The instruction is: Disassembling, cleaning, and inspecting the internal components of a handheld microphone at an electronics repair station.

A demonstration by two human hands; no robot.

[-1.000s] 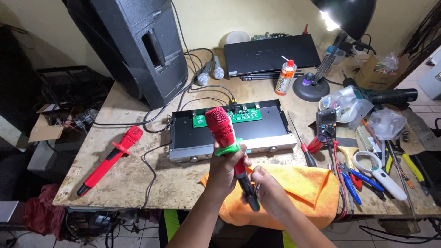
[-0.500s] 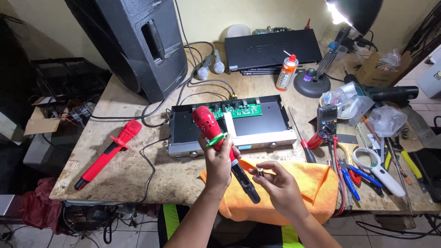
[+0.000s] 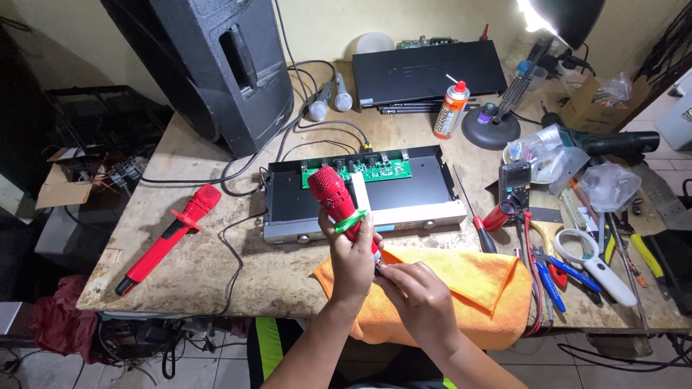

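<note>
Holding the red mic (image 3: pixel 336 199) upright over the orange cloth (image 3: pixel 461 288), the left hand (image 3: pixel 353 256) grips its body while the right hand (image 3: pixel 418 299) pinches its base; a slip could drop it onto the open receiver (image 3: pixel 425 194).

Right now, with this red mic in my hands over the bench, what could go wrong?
The red microphone is held upright by your left hand above the open receiver chassis; if it slips, it might strike the exposed green circuit board. Your right hand works at its lower end over the orange cloth, so a small loose part could vanish into the folds. Cables trail nearby and could snag an elbow.
</note>
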